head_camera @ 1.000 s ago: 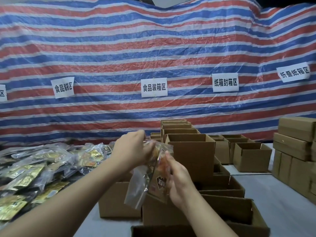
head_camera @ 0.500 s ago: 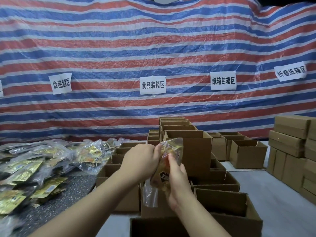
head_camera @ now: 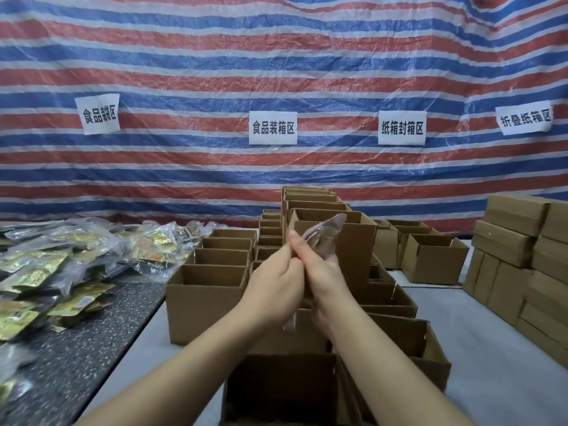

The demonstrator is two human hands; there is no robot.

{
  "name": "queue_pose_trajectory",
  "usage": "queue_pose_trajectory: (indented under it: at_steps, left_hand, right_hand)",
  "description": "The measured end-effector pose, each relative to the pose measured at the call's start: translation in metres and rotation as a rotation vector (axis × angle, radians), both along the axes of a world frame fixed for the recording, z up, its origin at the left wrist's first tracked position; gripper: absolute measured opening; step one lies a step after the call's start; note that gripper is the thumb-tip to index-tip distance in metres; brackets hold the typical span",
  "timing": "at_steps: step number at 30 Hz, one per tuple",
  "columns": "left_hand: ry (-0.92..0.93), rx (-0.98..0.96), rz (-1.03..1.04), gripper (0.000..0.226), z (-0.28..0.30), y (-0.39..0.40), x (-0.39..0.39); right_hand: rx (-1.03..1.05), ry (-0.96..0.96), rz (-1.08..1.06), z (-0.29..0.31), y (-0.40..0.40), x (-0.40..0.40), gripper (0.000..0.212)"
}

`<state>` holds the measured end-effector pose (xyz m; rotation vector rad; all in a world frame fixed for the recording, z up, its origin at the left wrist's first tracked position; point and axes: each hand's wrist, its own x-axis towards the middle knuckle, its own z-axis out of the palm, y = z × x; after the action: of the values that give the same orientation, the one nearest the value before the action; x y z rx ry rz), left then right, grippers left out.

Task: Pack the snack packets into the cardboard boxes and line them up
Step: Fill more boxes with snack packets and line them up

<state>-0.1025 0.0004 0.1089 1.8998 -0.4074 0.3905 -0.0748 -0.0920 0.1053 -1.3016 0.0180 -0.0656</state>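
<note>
Both my hands hold one clear snack packet (head_camera: 324,233) upright between them, above rows of open cardboard boxes. My left hand (head_camera: 275,284) grips its left side, and my right hand (head_camera: 322,275) grips the right side with fingers curled round it. The packet's top sticks up past my fingers and a clear corner hangs below my palms. An open cardboard box (head_camera: 278,392) stands directly beneath my forearms at the near edge. Most of the packet is hidden between my hands.
A heap of snack packets (head_camera: 61,265) lies on the dark speckled surface at left. Open boxes (head_camera: 212,290) stand in rows at centre and back right (head_camera: 430,262). Closed boxes (head_camera: 516,259) are stacked at right. A striped tarp with paper signs hangs behind.
My hands have closed together round the packet, folding it narrower. The packet now stands more upright and is mostly hidden between my palms.
</note>
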Motion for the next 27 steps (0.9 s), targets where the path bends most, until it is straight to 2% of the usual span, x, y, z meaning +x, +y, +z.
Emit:
queue_pose_trajectory:
  at_steps: [2,4,6,9,14,16,20,22,25,27]
  left_hand:
    - [0.102,-0.085,-0.123,0.035,-0.008,-0.006,-0.004]
    - [0.115,-0.102,-0.167,0.031,-0.013,-0.003,0.0]
    - [0.108,-0.13,-0.033,0.021,-0.014,0.014,0.007]
    - [0.13,-0.056,0.213,0.018,-0.031,0.054,0.016]
    - [0.334,0.385,0.079,0.012,-0.091,0.083,0.011]
    - [0.395,0.439,-0.013,0.012,-0.106,0.084,0.005]
    - [0.424,0.314,-0.056,0.023,-0.107,0.082,0.001]
    - [0.424,0.269,-0.032,0.022,-0.107,0.083,0.001]
    - [0.448,0.185,0.028,0.021,-0.112,0.083,0.0]
    - [0.448,0.163,0.041,0.021,-0.116,0.081,0.0]
  right_hand:
    - [0.016,-0.033,0.017,-0.004,-0.009,0.0,0.061]
    - [-0.061,-0.117,0.048,-0.01,-0.022,0.0,0.041]
    - [-0.184,-0.194,0.084,-0.014,-0.036,-0.002,0.031]
    - [-0.397,-0.236,0.184,-0.013,-0.048,-0.009,0.033]
    - [-0.861,-0.302,0.445,-0.018,-0.05,-0.021,0.046]
    - [-0.969,-0.302,0.611,-0.019,-0.046,-0.026,0.044]
    - [-1.132,-0.266,0.856,-0.022,-0.038,-0.029,0.029]
    - [-1.204,-0.191,0.922,-0.026,-0.037,-0.026,0.027]
    - [-1.328,-0.077,1.0,-0.031,-0.037,-0.022,0.006]
    - [-1.426,-0.014,1.032,-0.034,-0.034,-0.019,0.009]
